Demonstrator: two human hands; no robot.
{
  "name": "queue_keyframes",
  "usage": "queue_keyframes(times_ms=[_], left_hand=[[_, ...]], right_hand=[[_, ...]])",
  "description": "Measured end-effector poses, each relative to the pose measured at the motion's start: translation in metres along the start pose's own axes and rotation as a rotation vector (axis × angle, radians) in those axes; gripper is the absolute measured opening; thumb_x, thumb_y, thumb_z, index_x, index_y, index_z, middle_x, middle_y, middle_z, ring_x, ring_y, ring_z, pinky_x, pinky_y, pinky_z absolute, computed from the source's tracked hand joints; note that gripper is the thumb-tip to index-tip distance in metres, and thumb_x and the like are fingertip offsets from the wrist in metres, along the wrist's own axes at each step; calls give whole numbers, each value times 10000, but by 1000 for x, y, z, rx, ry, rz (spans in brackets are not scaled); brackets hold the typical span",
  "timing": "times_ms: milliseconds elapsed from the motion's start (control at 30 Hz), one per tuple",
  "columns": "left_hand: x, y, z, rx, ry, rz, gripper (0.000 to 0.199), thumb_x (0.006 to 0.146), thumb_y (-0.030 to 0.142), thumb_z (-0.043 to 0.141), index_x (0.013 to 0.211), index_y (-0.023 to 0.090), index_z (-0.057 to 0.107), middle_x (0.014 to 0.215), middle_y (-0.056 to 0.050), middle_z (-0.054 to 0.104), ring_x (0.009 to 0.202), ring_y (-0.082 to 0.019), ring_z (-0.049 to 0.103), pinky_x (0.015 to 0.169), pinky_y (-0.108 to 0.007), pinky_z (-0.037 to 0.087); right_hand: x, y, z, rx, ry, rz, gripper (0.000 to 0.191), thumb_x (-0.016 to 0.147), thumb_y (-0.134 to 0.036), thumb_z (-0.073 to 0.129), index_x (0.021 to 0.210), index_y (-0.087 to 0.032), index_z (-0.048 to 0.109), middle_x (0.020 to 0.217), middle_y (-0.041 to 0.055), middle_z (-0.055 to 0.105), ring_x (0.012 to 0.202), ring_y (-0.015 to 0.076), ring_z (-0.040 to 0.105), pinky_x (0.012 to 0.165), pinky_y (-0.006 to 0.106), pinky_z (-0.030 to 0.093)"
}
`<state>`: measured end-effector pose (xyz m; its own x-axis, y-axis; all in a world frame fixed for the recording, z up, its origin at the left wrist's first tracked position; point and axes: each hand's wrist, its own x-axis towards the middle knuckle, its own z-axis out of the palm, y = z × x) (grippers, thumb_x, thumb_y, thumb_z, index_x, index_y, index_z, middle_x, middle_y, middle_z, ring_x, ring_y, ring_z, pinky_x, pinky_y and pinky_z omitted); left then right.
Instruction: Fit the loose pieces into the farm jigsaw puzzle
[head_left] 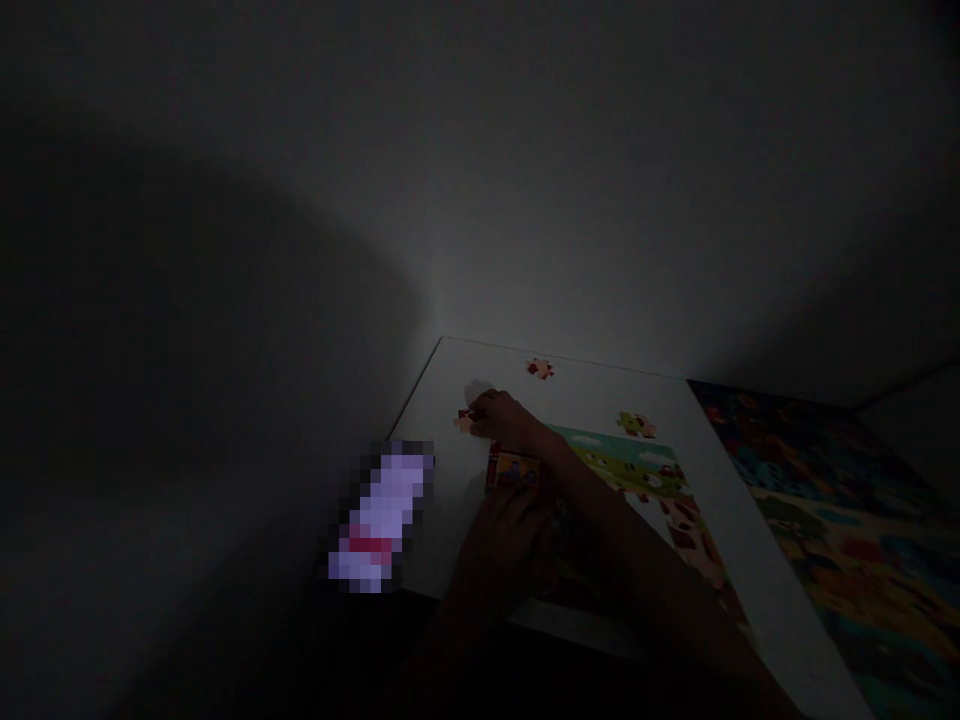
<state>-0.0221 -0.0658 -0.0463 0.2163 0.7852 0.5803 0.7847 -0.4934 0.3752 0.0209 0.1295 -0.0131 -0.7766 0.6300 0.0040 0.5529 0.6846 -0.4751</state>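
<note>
Right fingers (pixel 491 400) at 1 jigsaw piece (pixel 463 421), left fingers (pixel 514 503) over the puzzle (pixel 611 462), grips unclear.

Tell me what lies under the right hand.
A jigsaw piece pokes out from under the right hand, on the white tabletop. The hand hides the rest of it and anything else beneath.

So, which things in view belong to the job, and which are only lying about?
Job:
green and brown, partly assembled jigsaw puzzle
pink and brown jigsaw piece at the right hand
farther pink and brown jigsaw piece
green and pink jigsaw pieces

Apparently lying about:
glowing lilac, phone-like rectangle
colourful printed pictures, far right
</note>
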Motion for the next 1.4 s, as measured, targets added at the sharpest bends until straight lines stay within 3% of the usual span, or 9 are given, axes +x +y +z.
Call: queue_keyframes(times_ms=[167,367,467,667,767,933,1067,1200,1400], left_hand=[[1,0,-2,-2,-33,2,311,936,202,490,1215,175,623,1209,-94,667,1158,-266,592,989,-475,537],[3,2,-5,-6,-42,-19,307,912,195,540,1207,178,625,1181,-86,673,1118,-263,601,953,-453,551],[2,0,-3,2,-31,-1,311,909,195,539,1205,175,630,1172,-91,676,1120,-275,600,957,-473,548],[0,-2,-1,-2,-38,5,316,918,190,518,1214,167,628,1216,-102,661,1153,-277,588,973,-481,541],[2,0,-2,-4,-37,-9,317,921,187,514,1217,169,626,1210,-101,662,1139,-276,595,961,-472,547],[3,1,-2,-9,-19,-2,289,919,186,516,1179,167,641,1181,-93,671,1122,-270,601,974,-472,540],[2,-1,0,1,-11,2,238,920,178,508,1100,174,663,1149,-88,679,1109,-258,608,964,-451,545],[4,-1,-2,39,-20,16,215,922,181,502,1059,161,666,1129,-98,684,1091,-264,614,941,-455,555],[7,-6,-5,27,-71,47,232,956,207,457,1050,158,663,1166,-112,667,1119,-258,604,967,-452,534]], right_hand=[[7,-11,-11,-44,-74,51,223,799,-217,696,1000,-125,674,1075,124,634,1003,208,583,811,278,429],[12,-21,-18,-169,-142,159,563,814,-329,692,1311,-129,520,1188,185,606,1089,288,582,849,346,441],[15,-21,-18,-214,-181,216,591,813,-394,693,1317,-147,509,1212,191,603,1121,318,577,871,381,437],[19,-19,-17,-211,-164,237,637,753,-355,757,1312,-170,514,1227,185,587,1130,330,578,891,409,440],[15,-20,-18,-196,-126,195,577,765,-327,756,1285,-189,549,1211,166,565,1117,312,583,900,405,443],[11,-26,-17,-116,-52,61,433,816,-179,698,1233,-184,581,1233,135,521,1018,197,620,845,294,463],[6,-29,-18,-94,16,13,276,915,-195,590,1191,-177,594,1150,112,617,919,183,648,807,295,467],[-20,-19,-31,83,124,-15,256,941,-220,567,1193,-184,591,1053,85,690,935,183,648,819,305,472],[-106,24,-67,294,262,70,418,858,-126,547,1271,-186,569,1089,71,677,867,143,630,806,289,481]])
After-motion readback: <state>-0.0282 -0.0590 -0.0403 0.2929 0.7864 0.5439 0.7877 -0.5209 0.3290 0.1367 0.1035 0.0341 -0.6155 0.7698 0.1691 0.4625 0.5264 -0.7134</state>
